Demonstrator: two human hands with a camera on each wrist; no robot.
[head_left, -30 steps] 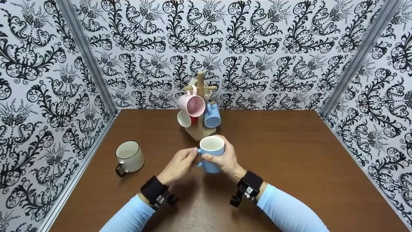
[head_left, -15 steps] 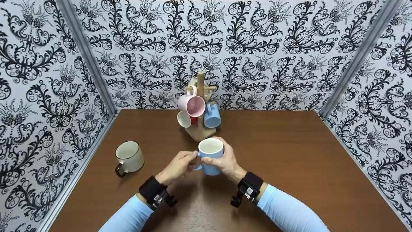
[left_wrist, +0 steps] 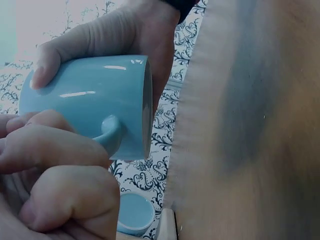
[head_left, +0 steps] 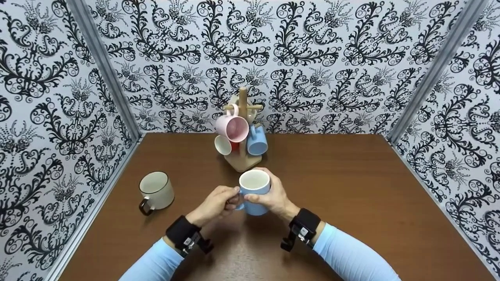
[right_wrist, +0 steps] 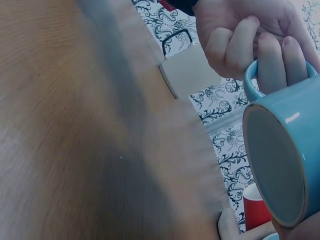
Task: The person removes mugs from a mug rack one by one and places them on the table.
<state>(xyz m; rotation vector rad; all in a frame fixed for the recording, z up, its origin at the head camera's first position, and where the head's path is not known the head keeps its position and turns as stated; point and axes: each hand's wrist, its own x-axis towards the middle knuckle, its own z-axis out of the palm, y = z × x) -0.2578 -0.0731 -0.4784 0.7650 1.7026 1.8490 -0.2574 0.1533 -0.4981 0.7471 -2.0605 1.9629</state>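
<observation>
A light blue mug with a white inside is held upright above the table, between both hands. My right hand grips its body from the right side, thumb across the front. On the left, my left hand has its fingers curled through and around the mug's handle. In the right wrist view the mug's pale base shows, raised off the wood. Behind it stands a wooden mug tree with a pink mug, a second light blue mug and a red mug with a white inside.
A cream mug with a black rim and black handle stands on the brown table at the left. Another pale mug hangs partly hidden behind the tree's post. Patterned panels enclose the table at the back and sides.
Both hands have brought the light blue mug slightly down and toward the person. The left hand's fingers have shifted a little at the handle. The other mugs stay put.
</observation>
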